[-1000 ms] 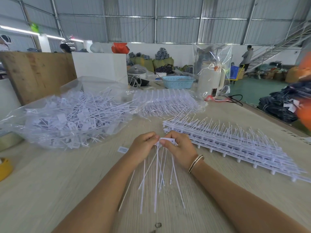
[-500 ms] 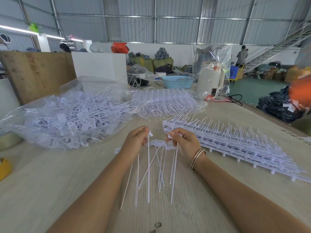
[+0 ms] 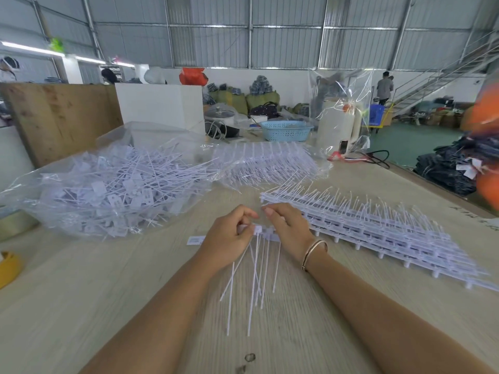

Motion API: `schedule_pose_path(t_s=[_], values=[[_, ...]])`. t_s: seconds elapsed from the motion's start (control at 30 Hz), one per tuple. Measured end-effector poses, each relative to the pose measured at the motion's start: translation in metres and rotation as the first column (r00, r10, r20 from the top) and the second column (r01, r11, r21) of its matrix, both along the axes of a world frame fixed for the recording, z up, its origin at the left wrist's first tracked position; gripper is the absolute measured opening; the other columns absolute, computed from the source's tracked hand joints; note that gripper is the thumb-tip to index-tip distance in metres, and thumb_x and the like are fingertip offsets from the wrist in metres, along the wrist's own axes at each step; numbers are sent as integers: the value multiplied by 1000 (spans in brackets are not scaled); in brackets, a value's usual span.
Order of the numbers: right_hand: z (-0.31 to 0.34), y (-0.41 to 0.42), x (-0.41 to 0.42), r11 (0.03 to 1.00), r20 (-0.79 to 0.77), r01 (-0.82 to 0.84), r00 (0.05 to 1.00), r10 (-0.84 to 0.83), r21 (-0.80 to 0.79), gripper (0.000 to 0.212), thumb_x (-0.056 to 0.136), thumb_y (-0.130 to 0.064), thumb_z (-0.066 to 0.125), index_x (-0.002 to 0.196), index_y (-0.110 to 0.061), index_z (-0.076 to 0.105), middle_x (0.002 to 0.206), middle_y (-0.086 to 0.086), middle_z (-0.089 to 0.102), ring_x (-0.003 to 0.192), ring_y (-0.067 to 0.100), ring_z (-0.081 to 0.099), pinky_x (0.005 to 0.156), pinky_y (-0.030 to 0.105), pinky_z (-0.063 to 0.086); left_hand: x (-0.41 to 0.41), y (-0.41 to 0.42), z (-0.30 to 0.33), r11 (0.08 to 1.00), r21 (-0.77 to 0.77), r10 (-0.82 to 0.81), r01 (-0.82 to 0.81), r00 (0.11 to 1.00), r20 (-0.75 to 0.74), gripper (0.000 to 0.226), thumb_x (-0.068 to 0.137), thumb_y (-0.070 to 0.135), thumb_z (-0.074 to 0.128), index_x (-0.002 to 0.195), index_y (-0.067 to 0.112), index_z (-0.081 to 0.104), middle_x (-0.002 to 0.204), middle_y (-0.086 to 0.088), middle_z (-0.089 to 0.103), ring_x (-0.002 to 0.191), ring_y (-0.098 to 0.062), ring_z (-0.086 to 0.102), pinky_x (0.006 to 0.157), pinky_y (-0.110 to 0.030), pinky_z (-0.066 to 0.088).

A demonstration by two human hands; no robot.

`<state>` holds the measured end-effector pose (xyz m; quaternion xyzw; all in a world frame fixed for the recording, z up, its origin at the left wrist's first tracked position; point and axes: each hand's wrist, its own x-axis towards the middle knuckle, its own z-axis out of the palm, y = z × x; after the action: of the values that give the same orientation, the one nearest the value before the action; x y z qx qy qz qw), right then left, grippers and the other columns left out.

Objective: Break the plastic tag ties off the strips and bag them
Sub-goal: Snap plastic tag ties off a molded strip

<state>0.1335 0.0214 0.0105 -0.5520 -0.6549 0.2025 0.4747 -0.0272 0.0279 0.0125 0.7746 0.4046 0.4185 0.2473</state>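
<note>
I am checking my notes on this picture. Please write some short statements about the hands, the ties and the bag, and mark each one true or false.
1. Both hands grip one short strip of ties. True: left hand, right hand.
2. The ties on that strip point away from the person. False: they hang toward the person.
3. The clear bag of loose ties lies left of the hands. True.
4. The stack of unbroken strips lies inside that bag. False: it lies bare on the table, right of the hands.
5. The bracelet is on the left wrist. False: the right.

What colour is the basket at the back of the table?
Light blue; the basket shows best in the head view.
</note>
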Motion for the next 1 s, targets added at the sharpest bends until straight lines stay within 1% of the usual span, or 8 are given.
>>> schedule_pose_path(t_s=[0.2, 0.33, 0.43, 0.53, 0.63, 0.73, 0.83, 1.0], values=[[4, -11, -3, 992, 102, -101, 989, 108, -71, 28, 90, -45, 51, 62, -46, 55, 69, -19, 52, 87, 8, 48, 93, 40, 33, 2, 0, 1, 1000, 22, -13, 11, 996, 87, 22, 93, 11, 52, 97, 31, 45, 81, 7, 59, 69, 2, 54, 67, -14, 41], [2, -8, 1, 980, -233, -197, 955, 184, -30, 25, 91, -17, 56, 67, -24, 56, 65, -8, 47, 67, 6, 45, 71, 26, 35, -5, 2, 8, 999, 21, 37, -38, 999, 27, 11, 96, 18, 46, 103, 24, 52, 89, 4, 62, 80, -16, 62, 75, -32, 49], [2, -6, 4, 980, -301, -201, 935, 188, -12, 28, 91, -9, 51, 66, -20, 52, 65, -5, 43, 67, 12, 41, 67, 26, 32, -13, 4, 7, 987, 93, 147, -130, 966, -210, 24, 97, 28, 42, 80, 19, 57, 71, -1, 62, 69, -22, 58, 66, -34, 43], [4, -8, 3, 954, -314, -298, 909, 275, -26, 20, 87, -18, 54, 67, -17, 56, 66, -4, 50, 68, 10, 47, 71, 24, 37, -11, 0, 6, 986, 108, 152, -128, 953, -263, 39, 96, 27, 45, 57, 23, 40, 50, 3, 46, 52, -16, 46, 55, -33, 34], [4, -11, 3, 938, -245, -338, 918, 311, -74, 22, 89, -19, 59, 67, -17, 64, 68, -7, 62, 74, 11, 57, 82, 31, 43, -8, 0, 8, 986, 118, 146, -121, 962, -232, 43, 95, 28, 47, 54, 26, 36, 46, 4, 41, 46, -9, 39, 52, -31, 30], [4, -13, 2, 932, -216, -357, 917, 335, -70, 26, 89, -11, 58, 65, -20, 62, 61, -11, 59, 65, 5, 54, 74, 24, 42, -6, -1, 8, 996, 42, 89, -83, 975, -206, 41, 95, 35, 48, 58, 17, 42, 53, -4, 46, 51, -13, 41, 55, -32, 34], [5, -14, 1, 934, -214, -355, 917, 337, -49, 23, 89, -10, 59, 71, -23, 63, 60, -14, 60, 62, 0, 53, 68, 17, 41, -5, 1, 11, 998, -54, 17, -23, 994, -107, 42, 96, 27, 50, 56, 18, 38, 53, 3, 34, 50, -9, 32, 55, -29, 26], [2, -14, -2, 965, -75, -239, 966, 248, 112, 22, 89, -19, 61, 76, -37, 62, 68, -12, 58, 65, 2, 52, 74, 31, 41, -2, 3, 13, 973, -220, -43, 69, 992, 122, 43, 97, 23, 47, 55, 25, 54, 52, 8, 40, 51, -10, 37, 60, -29, 29]])
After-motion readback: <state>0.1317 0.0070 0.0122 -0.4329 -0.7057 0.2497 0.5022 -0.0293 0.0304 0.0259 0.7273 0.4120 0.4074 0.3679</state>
